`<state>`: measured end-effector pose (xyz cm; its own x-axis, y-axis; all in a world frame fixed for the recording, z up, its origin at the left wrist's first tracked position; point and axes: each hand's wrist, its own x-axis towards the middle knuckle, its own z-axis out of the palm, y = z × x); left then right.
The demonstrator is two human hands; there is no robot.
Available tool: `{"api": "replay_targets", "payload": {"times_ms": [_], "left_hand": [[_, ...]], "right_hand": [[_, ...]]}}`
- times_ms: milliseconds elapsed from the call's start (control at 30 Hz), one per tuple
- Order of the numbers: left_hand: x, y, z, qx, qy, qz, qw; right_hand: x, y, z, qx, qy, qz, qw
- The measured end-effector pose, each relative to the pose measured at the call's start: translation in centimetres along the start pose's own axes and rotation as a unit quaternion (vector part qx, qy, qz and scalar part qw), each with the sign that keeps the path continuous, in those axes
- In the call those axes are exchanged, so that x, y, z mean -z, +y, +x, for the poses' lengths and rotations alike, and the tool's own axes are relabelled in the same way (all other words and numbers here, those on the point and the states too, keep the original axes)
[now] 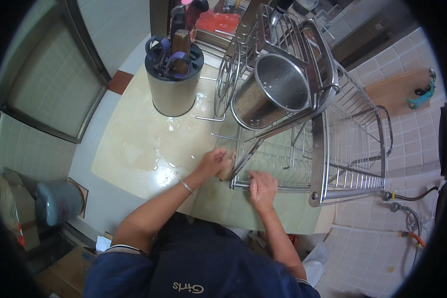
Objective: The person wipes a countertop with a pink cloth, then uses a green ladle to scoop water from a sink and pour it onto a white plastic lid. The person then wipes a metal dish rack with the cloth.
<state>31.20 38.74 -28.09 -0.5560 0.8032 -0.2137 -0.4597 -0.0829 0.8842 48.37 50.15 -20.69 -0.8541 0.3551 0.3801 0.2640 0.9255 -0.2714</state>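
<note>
A metal wire dish rack [275,188] stands on the pale, wet countertop [130,141]. My left hand [215,162], with a bangle at its wrist, is at the rack's lower left corner, shut on a brownish cloth or sponge [227,167] pressed near the frame. My right hand [263,189] grips the rack's front bottom rail with curled fingers. A perforated steel utensil cup [249,104] hangs tilted in a ring of the rack, above and beyond my hands. Puddles of water shine on the counter to the left.
A round knife block [174,93] with knives and purple-handled scissors stands at the back left. A wooden cutting board [398,91] hangs on the tiled wall at right, above hoses [413,197]. A sliding glass panel [48,78] and a blue-grey container [59,201] are at left.
</note>
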Motion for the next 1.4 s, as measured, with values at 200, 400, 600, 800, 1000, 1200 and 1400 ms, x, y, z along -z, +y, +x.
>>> {"api": "replay_targets", "payload": {"times_ms": [200,400,600,800,1000,1200,1400], "left_hand": [[-0.3,-0.8,0.0,-0.02,0.012,0.016,1.0],[0.5,2.1,11.1,-0.178,0.124,0.201,0.955],[1.7,2.0,16.2,-0.327,0.235,0.466,0.788],[1.5,1.8,17.9,-0.34,0.245,0.452,0.787],[1.7,1.0,15.8,-0.268,0.264,0.346,0.86],[2.0,1.4,16.3,-0.389,0.275,0.515,0.713],[2.5,2.0,18.6,-0.358,0.276,0.484,0.749]], "right_hand": [[-0.4,0.4,-0.3,-0.018,-0.026,-0.006,0.999],[-0.7,0.4,-0.1,-0.008,-0.007,-0.006,1.0],[-0.6,0.3,0.2,-0.007,-0.006,-0.012,1.0],[-1.0,0.6,-0.1,-0.005,0.003,-0.013,1.0],[-1.0,0.6,-0.1,0.0,0.008,-0.009,1.0],[-0.5,0.4,0.0,-0.009,-0.002,-0.004,1.0],[-0.9,0.5,-0.1,-0.005,0.006,-0.004,1.0]]}}
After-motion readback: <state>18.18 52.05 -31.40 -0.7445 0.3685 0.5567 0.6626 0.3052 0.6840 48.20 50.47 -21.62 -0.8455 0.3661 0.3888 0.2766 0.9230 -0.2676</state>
